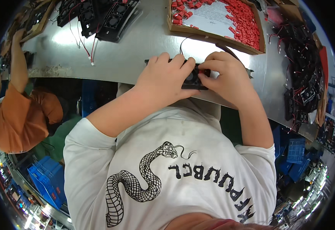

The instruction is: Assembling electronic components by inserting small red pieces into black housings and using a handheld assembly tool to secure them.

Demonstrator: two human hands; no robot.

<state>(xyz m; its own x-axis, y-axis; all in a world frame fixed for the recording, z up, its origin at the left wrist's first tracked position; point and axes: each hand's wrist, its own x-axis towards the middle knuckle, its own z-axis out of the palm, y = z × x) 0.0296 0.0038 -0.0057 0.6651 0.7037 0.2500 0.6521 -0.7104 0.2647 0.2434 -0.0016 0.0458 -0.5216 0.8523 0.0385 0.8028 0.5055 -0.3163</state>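
At the near edge of the metal table, my left hand [164, 76] lies over a black fan unit [194, 81], its fingers curled across the top and the thumb along the near side. Most of the unit's left part is hidden under that hand. My right hand [226, 75] is closed in a pinch at the unit's right part, thumb and forefinger around a small red piece [202, 71]. The fingers partly cover the piece, and I cannot tell whether it is fixed to the unit. A dark cable [229, 50] runs behind my right hand.
Beyond my hands stands a cardboard tray [217, 32] with many red pieces on white paper. Several black fan units [114, 19] with thin wires lie at the far left, and more are heaped at the right [305, 73]. A co-worker in an orange top [19, 119] sits at left.
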